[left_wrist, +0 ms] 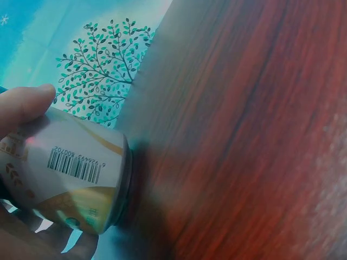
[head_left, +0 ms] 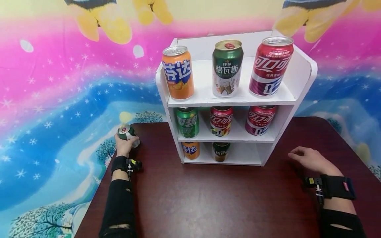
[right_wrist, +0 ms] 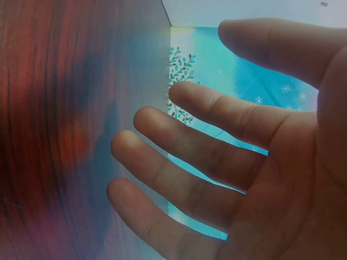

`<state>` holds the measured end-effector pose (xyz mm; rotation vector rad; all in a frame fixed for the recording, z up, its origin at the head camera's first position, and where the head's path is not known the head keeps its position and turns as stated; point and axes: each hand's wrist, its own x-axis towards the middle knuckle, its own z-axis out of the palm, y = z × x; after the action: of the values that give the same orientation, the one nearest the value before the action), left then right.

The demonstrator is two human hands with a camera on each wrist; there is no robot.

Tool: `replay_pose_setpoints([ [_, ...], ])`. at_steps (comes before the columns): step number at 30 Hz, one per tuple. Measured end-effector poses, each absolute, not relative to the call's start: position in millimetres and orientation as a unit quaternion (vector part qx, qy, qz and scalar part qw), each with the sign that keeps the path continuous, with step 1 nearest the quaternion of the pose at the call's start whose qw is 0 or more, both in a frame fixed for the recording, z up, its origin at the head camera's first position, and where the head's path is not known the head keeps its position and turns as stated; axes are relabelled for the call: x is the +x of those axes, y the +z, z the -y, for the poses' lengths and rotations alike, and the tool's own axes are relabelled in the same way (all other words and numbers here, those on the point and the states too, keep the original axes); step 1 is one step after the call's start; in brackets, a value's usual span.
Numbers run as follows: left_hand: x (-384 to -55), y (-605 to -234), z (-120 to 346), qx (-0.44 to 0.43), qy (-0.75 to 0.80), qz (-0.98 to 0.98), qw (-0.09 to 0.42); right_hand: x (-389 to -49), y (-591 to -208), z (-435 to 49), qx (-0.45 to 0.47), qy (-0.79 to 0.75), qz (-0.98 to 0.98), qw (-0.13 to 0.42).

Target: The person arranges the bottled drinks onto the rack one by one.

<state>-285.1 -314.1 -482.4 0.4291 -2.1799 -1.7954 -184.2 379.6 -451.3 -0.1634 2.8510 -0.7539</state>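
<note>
At the left edge of the table, my left hand (head_left: 125, 145) grips a green and white drink can (head_left: 127, 131). The left wrist view shows the can's barcode side (left_wrist: 70, 168), thumb on one side and fingers on the other; its base is at the tabletop. Over on the right, my right hand (head_left: 311, 160) is just above the table, holding nothing. Its fingers (right_wrist: 200, 146) are spread and slightly bent in the right wrist view. Between the hands stands a white three-tier shelf (head_left: 303, 77) with cans on every tier.
An orange can (head_left: 178, 74), a green and white can (head_left: 227, 69) and a red can (head_left: 271, 66) stand on top. A green can (head_left: 188, 123) and two red cans fill the middle tier. The bottom tier holds an orange can (head_left: 190, 150) and a dark can (head_left: 220, 152).
</note>
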Motion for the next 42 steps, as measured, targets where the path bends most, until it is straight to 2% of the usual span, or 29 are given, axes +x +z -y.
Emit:
replay_pose_setpoints([
  [6, -283, -482, 314, 0.146, -0.603, 0.771, 0.143, -184, -452, -379, -0.054, -0.248, -0.963, 0.093],
  [13, -284, -484, 312, 0.128, -0.571, 0.792, 0.176, -186, -451, -377, -0.054, -0.251, -0.962, 0.095],
  [22, -275, -485, 312, 0.136, -0.561, 0.8, 0.163, -186, -451, -378, -0.058, -0.252, -0.962, 0.091],
  [29, -263, -483, 299, 0.099, -0.537, 0.821, 0.169, -185, -450, -377, -0.06, -0.253, -0.961, 0.095],
  [42, -234, -447, 265, 0.015, -0.531, 0.83, 0.167, -185, -450, -377, -0.062, -0.252, -0.961, 0.091],
])
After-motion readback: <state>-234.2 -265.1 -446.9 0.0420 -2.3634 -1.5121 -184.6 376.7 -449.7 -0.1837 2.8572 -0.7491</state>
